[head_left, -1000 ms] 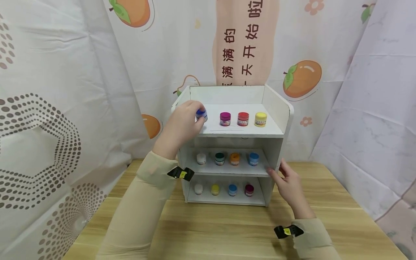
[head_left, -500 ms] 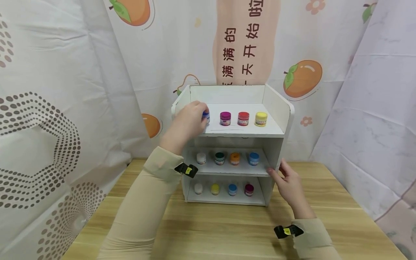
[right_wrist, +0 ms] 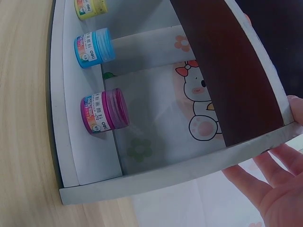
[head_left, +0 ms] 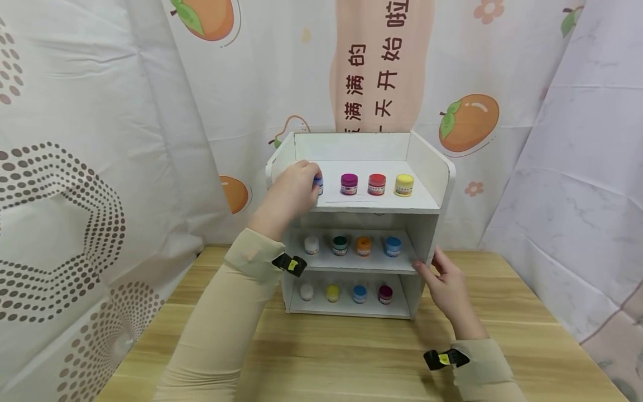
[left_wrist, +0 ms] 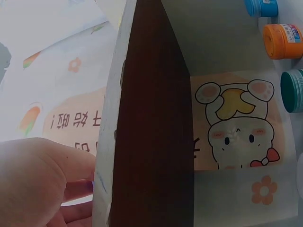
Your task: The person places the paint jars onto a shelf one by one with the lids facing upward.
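My left hand (head_left: 296, 192) is at the left end of the top shelf. Its fingers hold a small paint jar with a blue lid (head_left: 318, 184), mostly hidden behind the hand. To the right of that jar stand a purple paint jar (head_left: 349, 184), a red one (head_left: 377, 184) and a yellow one (head_left: 404, 185) in a row. My right hand (head_left: 447, 285) grips the right side panel of the white shelf unit (head_left: 425, 237) at the middle shelf's height. In the right wrist view, the fingers (right_wrist: 277, 172) lie along the panel's outer face, and the thumb is at its front edge.
On the middle shelf are white (head_left: 311, 245), dark green (head_left: 340, 246), orange (head_left: 363, 246) and blue jars (head_left: 393, 246). The bottom shelf carries white (head_left: 307, 292), yellow (head_left: 332, 293), blue (head_left: 359, 294) and dark red jars (head_left: 385, 294). A wooden table (head_left: 341, 357) supports the unit; a printed curtain (head_left: 271, 72) hangs behind.
My left hand has moved slightly right and forward with the blue-lidded jar, then stayed nearly still. My right hand keeps its place on the side panel.
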### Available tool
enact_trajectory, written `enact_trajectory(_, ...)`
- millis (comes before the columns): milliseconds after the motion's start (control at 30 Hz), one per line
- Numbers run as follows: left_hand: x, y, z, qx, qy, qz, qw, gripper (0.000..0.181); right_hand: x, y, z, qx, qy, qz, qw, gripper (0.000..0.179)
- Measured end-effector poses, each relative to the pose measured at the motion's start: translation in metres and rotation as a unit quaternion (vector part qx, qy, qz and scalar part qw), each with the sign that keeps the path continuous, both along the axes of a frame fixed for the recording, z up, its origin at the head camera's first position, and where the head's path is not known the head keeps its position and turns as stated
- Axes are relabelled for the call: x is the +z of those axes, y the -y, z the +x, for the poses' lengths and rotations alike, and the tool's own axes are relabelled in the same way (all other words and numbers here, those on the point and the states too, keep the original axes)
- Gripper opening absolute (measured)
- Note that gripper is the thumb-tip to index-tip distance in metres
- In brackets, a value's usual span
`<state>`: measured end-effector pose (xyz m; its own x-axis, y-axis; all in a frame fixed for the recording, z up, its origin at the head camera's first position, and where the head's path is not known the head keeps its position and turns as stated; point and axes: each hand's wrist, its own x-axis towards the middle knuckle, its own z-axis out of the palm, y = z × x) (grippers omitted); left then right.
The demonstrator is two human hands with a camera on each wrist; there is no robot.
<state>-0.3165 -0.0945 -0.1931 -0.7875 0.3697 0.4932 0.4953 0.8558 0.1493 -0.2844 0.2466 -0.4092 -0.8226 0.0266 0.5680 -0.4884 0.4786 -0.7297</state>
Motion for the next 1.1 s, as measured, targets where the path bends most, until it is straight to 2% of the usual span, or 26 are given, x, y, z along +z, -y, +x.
enact_trajectory(400, -0.004, 0.000, 0.003, 0.000, -0.008, -0.003, 1.0000, 0.026, -0.003, 0.000, 0.003, -0.006, -0.003, 0.005, 1.0000, 0.061)
enact_trajectory(467, -0.004, 0.001, 0.006, -0.002, -0.024, -0.001, 0.9997, 0.029, -0.001, 0.000, 0.004, -0.002, -0.004, 0.003, 1.0000, 0.065)
enact_trajectory(567, -0.006, 0.003, 0.012, -0.021, -0.079, 0.017, 0.9965, 0.031, 0.005, 0.000, 0.007, -0.002, -0.005, -0.010, 0.9999, 0.077)
enact_trajectory(633, -0.008, 0.006, 0.017, -0.044, -0.133, 0.040, 0.9893, 0.028, 0.012, 0.000, 0.011, -0.006, -0.013, -0.036, 0.9993, 0.083)
enact_trajectory(700, -0.012, 0.010, 0.022, -0.076, -0.198, 0.069, 0.9747, 0.025, 0.019, 0.001, 0.015, -0.016, -0.042, -0.063, 0.9970, 0.087)
enact_trajectory(767, -0.018, 0.013, 0.027, -0.112, -0.262, 0.100, 0.9532, 0.021, 0.027, 0.003, 0.019, -0.023, -0.094, -0.086, 0.9916, 0.085)
enact_trajectory(833, -0.025, 0.015, 0.032, -0.144, -0.318, 0.121, 0.9292, 0.019, 0.038, 0.009, 0.028, -0.030, -0.161, -0.084, 0.9829, 0.079)
enact_trajectory(867, -0.030, 0.016, 0.035, -0.157, -0.338, 0.131, 0.9187, 0.019, 0.044, 0.013, 0.034, -0.031, -0.196, -0.076, 0.9773, 0.074)
enact_trajectory(933, -0.040, 0.018, 0.040, -0.178, -0.359, 0.146, 0.9045, 0.018, 0.055, 0.021, 0.045, -0.026, -0.256, -0.050, 0.9649, 0.060)
enact_trajectory(967, -0.047, 0.019, 0.042, -0.186, -0.363, 0.151, 0.9005, 0.019, 0.059, 0.023, 0.049, -0.023, -0.281, -0.031, 0.9590, 0.052)
enact_trajectory(1000, -0.053, 0.021, 0.045, -0.193, -0.358, 0.152, 0.9007, 0.019, 0.062, 0.026, 0.053, -0.020, -0.304, -0.009, 0.9523, 0.045)
enact_trajectory(1033, -0.060, 0.022, 0.048, -0.198, -0.350, 0.154, 0.9027, 0.020, 0.065, 0.028, 0.056, -0.017, -0.319, 0.014, 0.9475, 0.042)
enact_trajectory(1100, -0.076, 0.023, 0.052, -0.208, -0.329, 0.147, 0.9093, 0.020, 0.060, 0.026, 0.055, -0.004, -0.331, 0.062, 0.9414, 0.047)
